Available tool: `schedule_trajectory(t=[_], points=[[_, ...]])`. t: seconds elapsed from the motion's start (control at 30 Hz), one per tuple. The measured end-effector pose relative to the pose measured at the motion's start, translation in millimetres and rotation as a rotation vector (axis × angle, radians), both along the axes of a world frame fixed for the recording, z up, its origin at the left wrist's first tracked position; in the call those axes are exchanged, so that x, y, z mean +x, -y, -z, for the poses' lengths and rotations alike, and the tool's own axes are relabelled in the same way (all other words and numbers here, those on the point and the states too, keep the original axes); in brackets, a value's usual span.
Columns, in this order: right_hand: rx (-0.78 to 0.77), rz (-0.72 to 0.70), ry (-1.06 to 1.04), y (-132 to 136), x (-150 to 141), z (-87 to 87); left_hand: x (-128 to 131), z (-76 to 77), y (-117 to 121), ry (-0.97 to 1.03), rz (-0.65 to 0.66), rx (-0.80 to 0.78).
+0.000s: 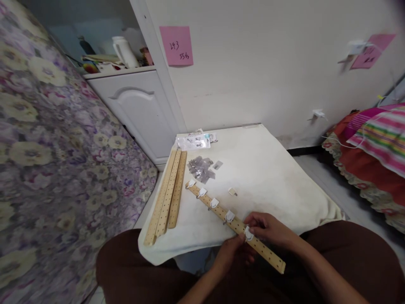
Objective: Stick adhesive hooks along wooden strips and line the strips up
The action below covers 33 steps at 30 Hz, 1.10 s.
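Note:
A narrow wooden strip [218, 210] with rows of small holes slants from the table's middle toward my lap. Several white tags [229, 216] with small metal pieces are spaced along it. My left hand [232, 252] grips the strip from below, its thumb by the nearest white tag [248, 233]. On the other side, my right hand [268, 228] pinches that same tag, with fingers closed at the strip's edge. One small loose card [233, 192] lies on the cloth beyond the strip. Nearby is a pile of small clear packets [200, 168].
More perforated wooden strips [171, 185] lie side by side along the table's left edge. At the back sits a clear plastic package [193, 142]. A white cloth [268, 169] covers the table. Floral curtain [63, 147] hangs at left; a bed [373, 147] stands at right.

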State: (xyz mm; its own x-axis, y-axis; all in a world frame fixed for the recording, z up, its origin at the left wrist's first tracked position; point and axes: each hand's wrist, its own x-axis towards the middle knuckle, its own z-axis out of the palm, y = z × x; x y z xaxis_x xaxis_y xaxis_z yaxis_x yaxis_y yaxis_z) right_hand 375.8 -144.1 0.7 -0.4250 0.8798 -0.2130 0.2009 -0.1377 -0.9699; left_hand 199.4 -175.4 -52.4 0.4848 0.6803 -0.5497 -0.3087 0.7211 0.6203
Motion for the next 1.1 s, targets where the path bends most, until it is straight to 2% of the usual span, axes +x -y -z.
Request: schedule_trajectory(t=[0.23,0.4,0.53,0.6,0.67,0.9,1.0,1.1], points=[[-0.052,-0.019,-0.054,-2,7,2.4,-3,2.8,0,0.02,0.045,0.0],[-0.006,0.115,0.009,-11,11,6.3,-9,9.7,0,0.029,0.086,-0.011],[0.2,0.254,0.226,-36,5,7.6,-15,12.6,0,0.016,0.128,-0.016],[0.316,0.286,0.346,-51,-2,8.0,-17,12.7,1,0.013,0.131,-0.001],[0.359,0.305,0.407,-65,-11,9.7,-20,12.3,2,0.01,0.127,0.022],[0.35,0.376,0.485,-87,-29,19.5,-29,14.8,5,-0.032,0.125,0.105],[0.321,0.364,0.438,-88,-26,20.8,-32,14.1,4,-0.075,0.134,0.154],[0.279,0.316,0.344,-82,-19,19.1,-36,6.8,4,-0.148,0.128,0.223]])
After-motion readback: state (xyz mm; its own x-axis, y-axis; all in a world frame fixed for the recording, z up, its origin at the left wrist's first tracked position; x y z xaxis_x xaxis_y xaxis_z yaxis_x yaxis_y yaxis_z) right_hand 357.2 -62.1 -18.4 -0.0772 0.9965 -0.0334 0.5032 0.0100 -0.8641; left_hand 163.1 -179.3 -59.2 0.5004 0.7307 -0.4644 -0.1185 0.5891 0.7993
